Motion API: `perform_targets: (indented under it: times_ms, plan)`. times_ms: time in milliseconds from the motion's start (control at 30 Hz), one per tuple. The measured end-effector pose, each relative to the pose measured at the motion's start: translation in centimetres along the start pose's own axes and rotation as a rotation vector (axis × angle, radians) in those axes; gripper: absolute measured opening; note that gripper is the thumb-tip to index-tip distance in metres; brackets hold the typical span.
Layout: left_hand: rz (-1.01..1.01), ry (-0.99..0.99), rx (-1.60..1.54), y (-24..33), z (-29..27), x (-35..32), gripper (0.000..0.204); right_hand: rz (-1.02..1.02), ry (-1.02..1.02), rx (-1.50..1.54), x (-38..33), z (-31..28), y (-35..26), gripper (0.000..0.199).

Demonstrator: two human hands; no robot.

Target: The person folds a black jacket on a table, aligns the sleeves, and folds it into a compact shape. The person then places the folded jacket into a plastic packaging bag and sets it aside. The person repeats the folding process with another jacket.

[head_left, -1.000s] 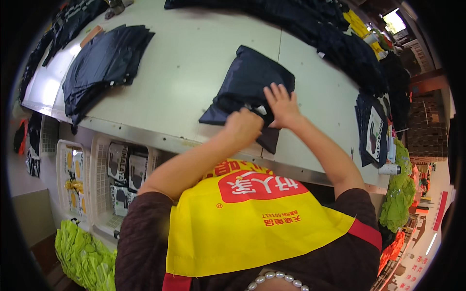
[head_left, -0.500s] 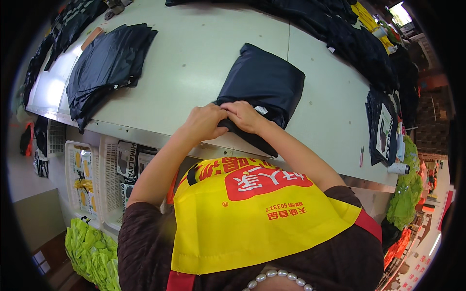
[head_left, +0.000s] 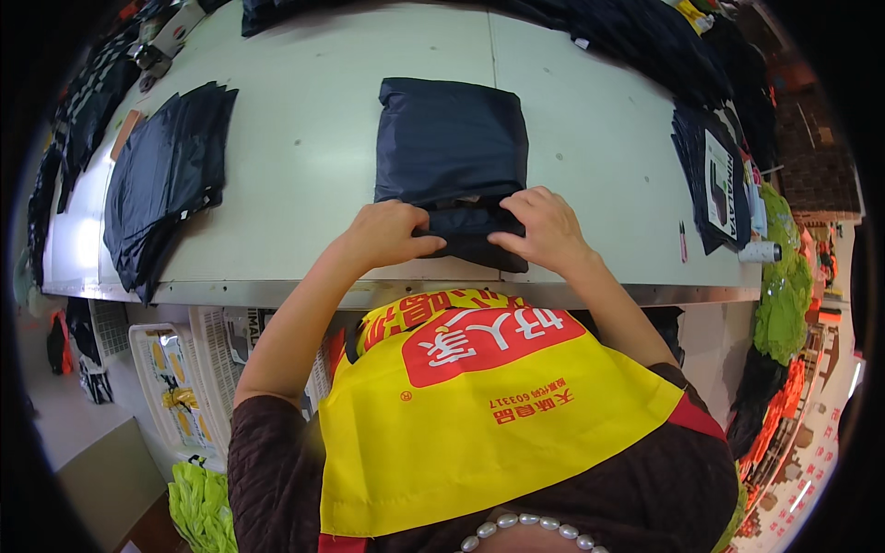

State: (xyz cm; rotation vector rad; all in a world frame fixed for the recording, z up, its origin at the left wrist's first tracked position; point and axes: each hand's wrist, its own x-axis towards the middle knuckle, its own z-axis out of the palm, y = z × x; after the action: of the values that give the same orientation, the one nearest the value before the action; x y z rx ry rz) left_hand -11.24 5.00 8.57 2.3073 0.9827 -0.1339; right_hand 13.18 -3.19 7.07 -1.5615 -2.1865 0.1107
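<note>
A dark navy garment (head_left: 452,138), thin and slightly shiny, lies folded into a near-square on the pale table in front of me. Its near edge is turned up into a narrow band. At the left end of that band, my left hand (head_left: 392,235) grips the cloth with fingers curled over it and thumb along the near side. My right hand (head_left: 548,229) pinches the right end the same way, fingers on top and thumb below. Between the hands the band bulges a little, and a dark flap hangs toward the table's near edge.
A fanned stack of dark folded garments (head_left: 171,175) lies at left. At right are printed dark packages (head_left: 724,184), a thread spool (head_left: 761,252) and a small pink tool (head_left: 683,241). White baskets (head_left: 147,369) stand below the table; dark cloth (head_left: 636,51) lines the far edge.
My hands have moved from close together to opposite ends of the near band. The garment now lies squarer to the table edge. The view has turned somewhat.
</note>
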Motion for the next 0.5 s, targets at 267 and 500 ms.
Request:
perform_targets:
  times_ms: [267, 500]
  plan:
    - [0.231, 0.162, -0.112, 5.1, 4.2, 6.4, 0.033, -0.206, -0.147, 0.227, -1.6, 1.8, 3.6, 0.014]
    - [0.564, 0.777, 0.249, 3.1, 7.4, 6.3, 0.02, -0.046, -0.113, 0.321, -1.3, 1.4, 5.3, 0.016]
